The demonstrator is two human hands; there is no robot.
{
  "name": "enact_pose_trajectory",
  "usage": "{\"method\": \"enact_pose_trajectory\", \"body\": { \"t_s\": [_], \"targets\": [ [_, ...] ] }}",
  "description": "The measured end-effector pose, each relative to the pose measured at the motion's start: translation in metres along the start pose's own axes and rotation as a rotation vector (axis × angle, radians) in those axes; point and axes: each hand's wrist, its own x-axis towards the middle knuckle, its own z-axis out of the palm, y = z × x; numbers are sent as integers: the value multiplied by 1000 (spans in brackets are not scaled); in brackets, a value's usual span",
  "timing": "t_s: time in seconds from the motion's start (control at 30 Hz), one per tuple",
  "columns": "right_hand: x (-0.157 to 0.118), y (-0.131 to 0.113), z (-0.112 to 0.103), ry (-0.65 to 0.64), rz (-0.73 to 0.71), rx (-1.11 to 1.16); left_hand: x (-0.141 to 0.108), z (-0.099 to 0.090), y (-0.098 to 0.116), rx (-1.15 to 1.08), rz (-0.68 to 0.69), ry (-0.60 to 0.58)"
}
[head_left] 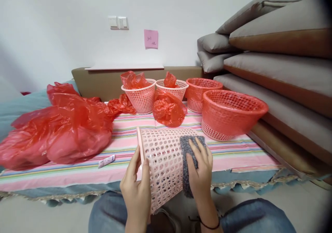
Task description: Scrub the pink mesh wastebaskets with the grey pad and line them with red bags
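Observation:
A pale pink perforated basket (166,163) lies on its side in front of me, its rim to the left and its base to the right. My left hand (137,184) grips the rim, thumb on the outside. A dark grey cloth (186,167) is pressed against the basket near its base, and my right hand (201,167) holds it there with fingers laid over it.
Two pink baskets (142,99) with red bags inside stand at the back. Two baskets wrapped in red plastic (230,113) stand right. Red bags (77,129) fill the left; a small packet (106,161) lies nearby. Stacked cushions (280,66) rise at right.

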Motion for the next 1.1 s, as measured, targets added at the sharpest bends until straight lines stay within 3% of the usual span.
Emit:
{"method": "enact_pose_trajectory", "body": {
  "t_s": [0.23,0.4,0.53,0.63,0.8,0.87,0.97,1.1],
  "targets": [
    [-14,-66,0,-215,-191,56,4,19,12,-123,-119,-4],
    [-18,-72,-7,-189,-170,51,0,19,19,-138,-172,-47],
    [-12,-56,-12,-241,-187,31,-2,17,12,-109,-156,-59],
    [1,-25,-14,-240,-122,1,-4,15,3,-75,-132,-74],
    [21,48,-16,-6,106,-63,-15,6,-6,-5,-48,-111],
    [23,59,-17,53,146,-87,-20,2,-6,22,-38,-126],
    [18,36,-15,13,95,-130,-24,-2,-7,36,-41,-141],
    [3,-39,-9,-211,-155,-83,-22,-4,-9,20,-36,-147]
  ]
}}
